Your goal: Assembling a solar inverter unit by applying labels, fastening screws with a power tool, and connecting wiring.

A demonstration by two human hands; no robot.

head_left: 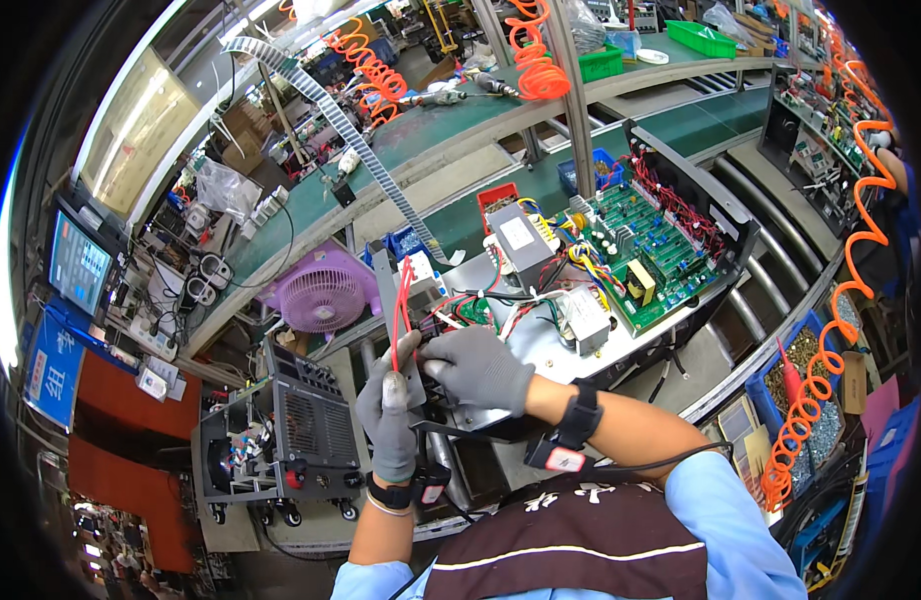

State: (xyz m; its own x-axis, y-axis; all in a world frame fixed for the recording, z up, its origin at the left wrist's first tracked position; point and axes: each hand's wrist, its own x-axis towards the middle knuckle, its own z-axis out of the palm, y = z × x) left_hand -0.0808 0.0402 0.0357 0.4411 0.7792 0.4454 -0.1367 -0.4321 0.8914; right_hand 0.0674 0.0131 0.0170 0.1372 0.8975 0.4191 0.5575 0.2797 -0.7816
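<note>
My left hand (389, 425), in a grey glove, is closed at the left end of an opened metal chassis (541, 350). Red wires (402, 310) stand up out of its grip, looping above the thumb. My right hand (478, 370), gloved too, is closed right beside it, its fingertips against the chassis end panel (393, 292). Whatever those fingertips pinch is hidden. Inside the chassis lie a grey transformer-like box (524, 238), a smaller metal-cased part (585, 318), bundled coloured wires and a green circuit board (646, 285).
Left of the chassis stands a finished-looking black unit on casters (316, 425). Behind it is a purple fan (323, 292). A red coiled air hose (831, 330) hangs at the right over a blue bin of screws (806, 370). Metal rollers (771, 290) run under the chassis.
</note>
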